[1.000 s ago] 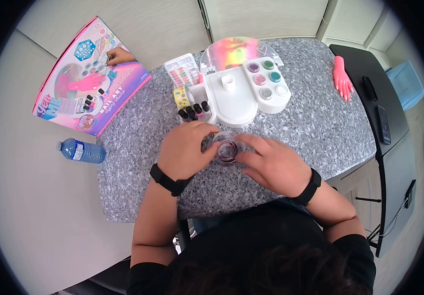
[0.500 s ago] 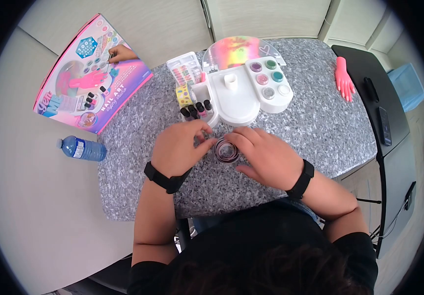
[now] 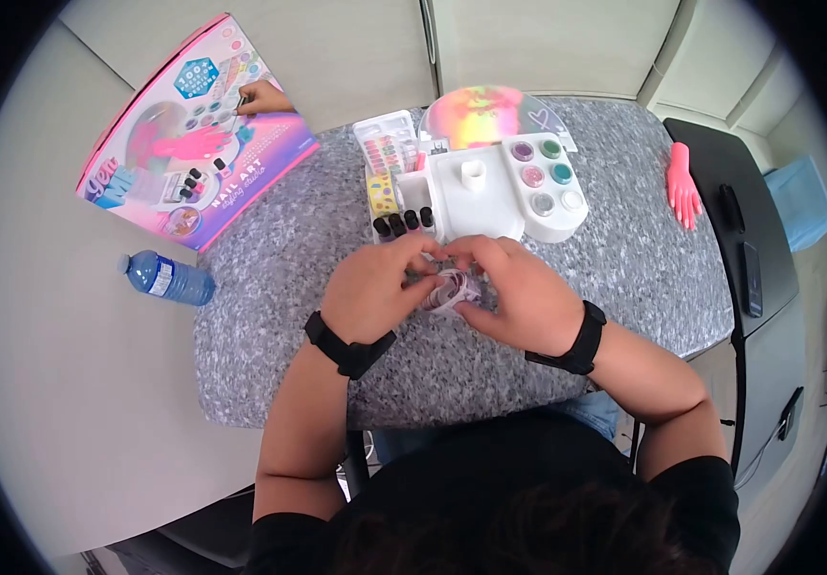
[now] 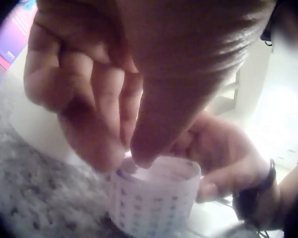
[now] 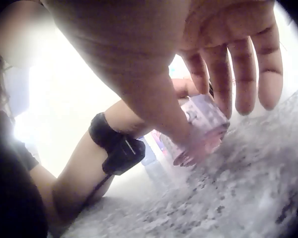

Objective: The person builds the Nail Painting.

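A coiled strip roll [image 3: 452, 290], pale with purplish inner turns, is between my two hands over the granite-patterned table. In the left wrist view, the roll [image 4: 151, 206] shows rows of small dark dots on its outer side. My left hand [image 3: 372, 287] pinches the rim with thumb and index finger. My right hand [image 3: 531, 299] holds the opposite side, its thumb [image 5: 181, 131] against the coil in the right wrist view while the other fingers extend past it. Both index fingertips come close together at the roll's far side.
Beyond the hands stands a white nail station [image 3: 481, 216] with glitter pots [image 3: 533, 176]. Black-capped polish bottles [image 3: 404, 222] and a yellow patterned roll [image 3: 382, 195] are at its left. A box [image 3: 198, 144] and water bottle [image 3: 169, 278] are left; a pink model hand [image 3: 684, 187] lies right.
The roll has gone from lying with its coils facing up to being tilted between my hands. Both hands have closed in on it. The head view has shifted slightly.
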Demonstrator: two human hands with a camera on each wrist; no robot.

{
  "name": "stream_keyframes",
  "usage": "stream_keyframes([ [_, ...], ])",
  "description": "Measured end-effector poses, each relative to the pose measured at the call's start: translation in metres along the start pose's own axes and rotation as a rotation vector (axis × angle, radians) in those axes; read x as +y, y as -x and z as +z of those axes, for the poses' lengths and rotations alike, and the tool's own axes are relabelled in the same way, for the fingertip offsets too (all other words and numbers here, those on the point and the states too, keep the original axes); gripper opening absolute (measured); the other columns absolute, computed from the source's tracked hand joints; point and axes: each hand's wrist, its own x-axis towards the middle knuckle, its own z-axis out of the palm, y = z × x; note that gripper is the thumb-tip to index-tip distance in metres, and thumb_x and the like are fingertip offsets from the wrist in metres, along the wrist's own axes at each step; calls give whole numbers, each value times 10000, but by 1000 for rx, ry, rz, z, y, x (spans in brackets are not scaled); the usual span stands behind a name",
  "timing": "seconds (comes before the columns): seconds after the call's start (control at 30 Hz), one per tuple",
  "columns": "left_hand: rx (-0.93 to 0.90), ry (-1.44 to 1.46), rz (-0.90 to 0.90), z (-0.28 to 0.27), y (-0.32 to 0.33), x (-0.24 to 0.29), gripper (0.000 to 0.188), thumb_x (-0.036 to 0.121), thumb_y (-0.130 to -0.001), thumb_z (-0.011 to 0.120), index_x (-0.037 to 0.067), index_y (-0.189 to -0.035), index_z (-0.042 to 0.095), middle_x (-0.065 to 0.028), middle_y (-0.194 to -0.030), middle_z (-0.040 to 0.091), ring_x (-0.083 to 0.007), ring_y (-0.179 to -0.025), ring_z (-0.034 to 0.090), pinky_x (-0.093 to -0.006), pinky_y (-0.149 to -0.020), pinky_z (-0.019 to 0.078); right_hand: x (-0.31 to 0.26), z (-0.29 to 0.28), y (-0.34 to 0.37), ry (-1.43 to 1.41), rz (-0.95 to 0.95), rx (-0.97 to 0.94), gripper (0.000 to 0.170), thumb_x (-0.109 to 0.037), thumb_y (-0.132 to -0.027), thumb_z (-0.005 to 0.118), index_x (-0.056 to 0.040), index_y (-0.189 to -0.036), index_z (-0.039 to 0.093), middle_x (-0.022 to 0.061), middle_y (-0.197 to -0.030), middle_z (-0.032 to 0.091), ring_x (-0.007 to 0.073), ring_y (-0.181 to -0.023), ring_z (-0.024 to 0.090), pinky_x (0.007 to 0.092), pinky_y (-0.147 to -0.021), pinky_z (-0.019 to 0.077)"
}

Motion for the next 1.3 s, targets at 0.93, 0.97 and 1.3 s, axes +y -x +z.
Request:
stream_keyframes([
  [0.93, 339, 379, -59, 13, -27, -99, 701, -86, -1029, 626, 11, -1684, 398, -229, -1648, 564, -315, -1507, 587, -404, -1211, 492, 95, -110, -112, 210, 79, 170, 312, -137, -945, 816, -84, -1244, 747, 148, -1223, 745, 336, -1112, 728, 411, -951, 594],
  [0.97, 346, 386, -46, 12, -28, -99, 701, -86, -1029, 626, 11, -1684, 398, -229, -1648, 564, -315, -1507, 587, -404, -1211, 492, 112, -124, -108, 190, 160, 222, 306, -171, -955, 819, -69, -1234, 746, 157, -1199, 747, 332, -1080, 735, 411, -949, 593],
  [1.3, 172, 610, -165, 0, -22, -80, 848, -84, -956, 771, 17, -1700, 376, -218, -1630, 589, -268, -1382, 671, -401, -1095, 583, 252, -147, -63, 69, 390, 24, 872, -285, -811, 973, -166, -1590, 599, 174, -1604, 622, 361, -1507, 567, 428, -1273, 423],
])
